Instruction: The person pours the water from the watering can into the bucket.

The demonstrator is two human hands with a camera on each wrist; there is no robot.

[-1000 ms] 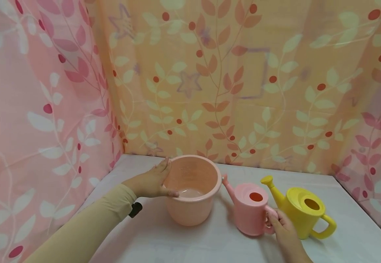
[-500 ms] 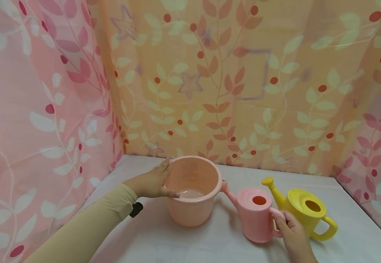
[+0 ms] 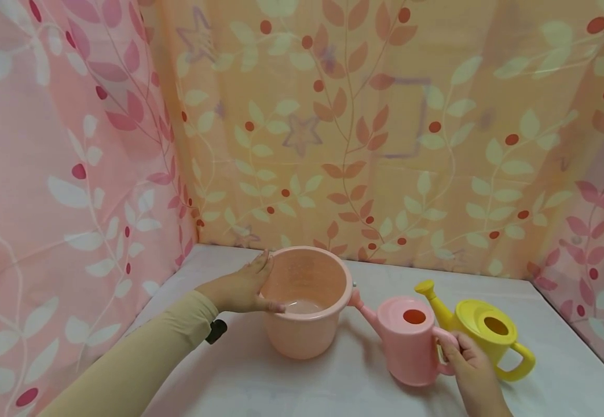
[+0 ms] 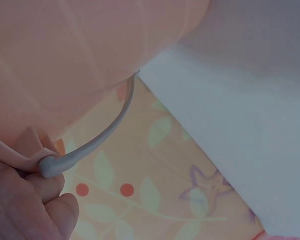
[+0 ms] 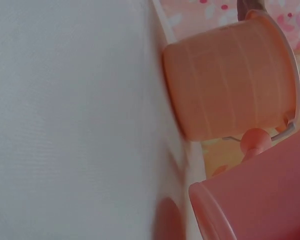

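Counting it up: 1 peach bucket (image 3: pixel 302 341), 1 pink watering can (image 3: pixel 410 356), 1 yellow watering can (image 3: pixel 481 324), so 2 cans total, plus 2 hands. The left hand (image 3: pixel 241 286) is gripping the bucket's left rim, thumb over the near edge, fingers curled by the mount of 1 grey bail (image 4: pixel 102 135). Right hand (image 3: pixel 472 370) is wrapped round the pink can's handle. Neither hand is free or wide open.

The pink can sits between the bucket and the yellow one, over the white table (image 3: pixel 260 391), and looks just clear of it. Its body's basically upright. Spout (image 3: pixel 369 315) points left at the bucket, with the tip by the right rim; can't tell if they touch. Long axis, spout to handle, runs across the table on a slight diagonal, handle end closer to the person.
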